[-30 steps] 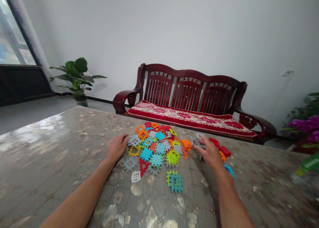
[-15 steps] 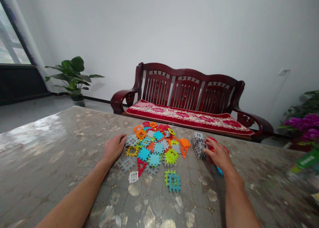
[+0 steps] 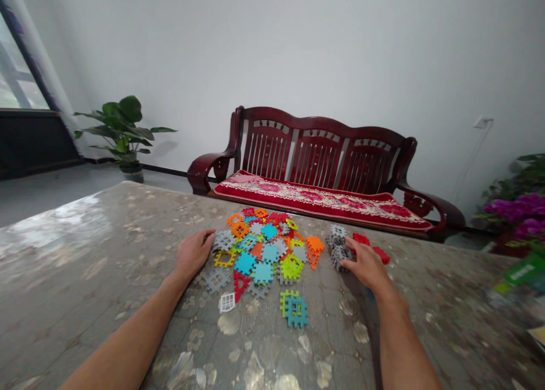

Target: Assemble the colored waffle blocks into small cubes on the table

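Note:
A pile of colorful interlocking plastic tiles (image 3: 269, 252) lies in the middle of the table. At its left edge rests my left hand (image 3: 195, 252), fingers loosely bent, next to a grey window tile (image 3: 224, 240); it appears to hold nothing. Right of the pile stand grey tiles in stacks (image 3: 340, 255). My right hand (image 3: 367, 264) has its thumb and fingers on the right side of the nearer stack. Red tiles (image 3: 380, 255) lie beyond that hand, partly hidden. Closer to me are a teal window tile (image 3: 297, 311), overlapping a lime one, and a white window piece (image 3: 227, 302).
The table (image 3: 106, 254) has a glossy floral cover. Behind it stands a dark red wooden bench (image 3: 317, 151) with a red patterned cushion. A potted plant (image 3: 125, 129) is at the left. Purple flowers (image 3: 522, 211) and a green-labelled item (image 3: 522, 272) are at the right edge.
My right hand has shifted slightly left and closer in against the grey stack, leaving more of the red tiles uncovered. My left hand stays in place beside the pile.

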Available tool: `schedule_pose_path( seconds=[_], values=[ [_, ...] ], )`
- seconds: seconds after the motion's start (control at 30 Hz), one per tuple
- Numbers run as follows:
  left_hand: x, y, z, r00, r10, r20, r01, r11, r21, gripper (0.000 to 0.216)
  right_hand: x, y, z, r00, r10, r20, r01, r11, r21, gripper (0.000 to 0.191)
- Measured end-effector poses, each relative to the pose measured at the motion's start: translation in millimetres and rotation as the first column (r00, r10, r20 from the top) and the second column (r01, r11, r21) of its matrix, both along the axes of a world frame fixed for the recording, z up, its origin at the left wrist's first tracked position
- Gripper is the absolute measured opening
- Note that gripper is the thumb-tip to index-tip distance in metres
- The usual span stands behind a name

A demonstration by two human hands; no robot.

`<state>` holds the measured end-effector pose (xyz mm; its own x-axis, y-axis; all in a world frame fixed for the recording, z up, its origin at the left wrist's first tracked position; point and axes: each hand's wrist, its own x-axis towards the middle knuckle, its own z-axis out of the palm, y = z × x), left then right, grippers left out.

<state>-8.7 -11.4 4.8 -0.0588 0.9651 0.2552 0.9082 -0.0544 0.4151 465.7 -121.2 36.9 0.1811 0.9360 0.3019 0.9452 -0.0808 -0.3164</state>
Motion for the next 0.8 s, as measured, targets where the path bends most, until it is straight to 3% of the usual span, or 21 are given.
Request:
schedule_pose_path(
  seconds=[0.17, 0.3, 0.4, 0.5, 0.63, 0.8],
  values=[
    [0, 0, -0.6, 1.0, 0.008, 0.0, -0.008, 1.0, 0.004, 0.044, -10, 0, 7.5, 1.0, -0.016, -0.02, 0.017, 0.997, 0.072, 0.063],
    [1, -1, 0.1, 1.0, -0.007, 0.001, 0.007, 1.0, 0.01, 0.044, -37, 6, 16.9, 0.982, 0.088, -0.164, -0.068, 0.99, 0.127, 0.04],
    [1, -2, 1.7, 1.0, -0.008, -0.009, 0.008, 1.0, 0.008, 0.044, -66, 10, 18.5, 0.935, 0.209, -0.288, -0.195, 0.978, 0.074, 0.033],
    [2, -3, 3.4, 1.0, -0.008, -0.012, 0.008, 1.0, -0.004, 0.044, -94, 12, 14.3, 0.938, 0.226, -0.263, -0.246, 0.968, -0.042, 0.031],
    [1, -3, 3.5, 1.0, -0.014, -0.01, 0.014, 1.0, 0.007, 0.043, -124, 8, 8.1, 0.966, 0.169, -0.198, -0.206, 0.96, -0.187, 0.044],
    [1, -1, 1.4, 1.0, -0.014, -0.017, 0.014, 1.0, 0.003, 0.043, -141, 2, 2.5, 0.966, 0.209, -0.153, -0.236, 0.954, -0.183, 0.07]
  ],
)
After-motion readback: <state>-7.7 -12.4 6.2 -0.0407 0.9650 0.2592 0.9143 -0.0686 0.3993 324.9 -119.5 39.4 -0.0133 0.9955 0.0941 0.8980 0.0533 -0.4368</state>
